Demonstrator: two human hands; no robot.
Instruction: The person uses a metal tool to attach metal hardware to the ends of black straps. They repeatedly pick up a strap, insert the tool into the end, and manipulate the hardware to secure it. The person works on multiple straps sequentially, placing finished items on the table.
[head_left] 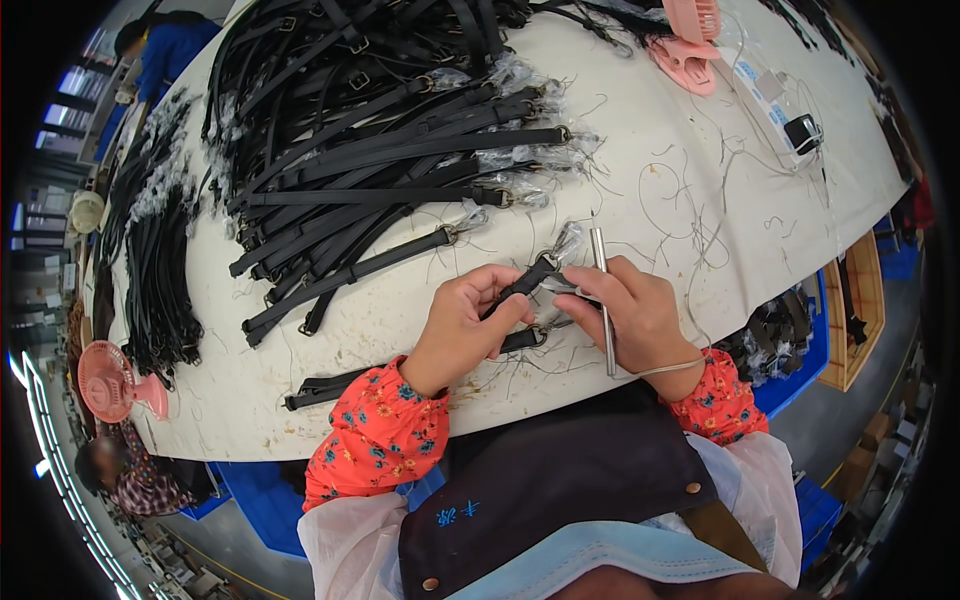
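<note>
Hands (550, 315) pinch strap (525, 282) (table-edge).

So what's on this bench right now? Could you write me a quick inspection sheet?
Surface: white table, strewn with loose threads.
Job's things: black strap pinched in left hand; right hand holds a metal rod beside it.
Clutter: heap of black straps; pink fan at the far edge.
Grippers: both hands closed.
Cables: white cord near the fan.
Surroundings: blue bins, second pink fan, other people.
</note>
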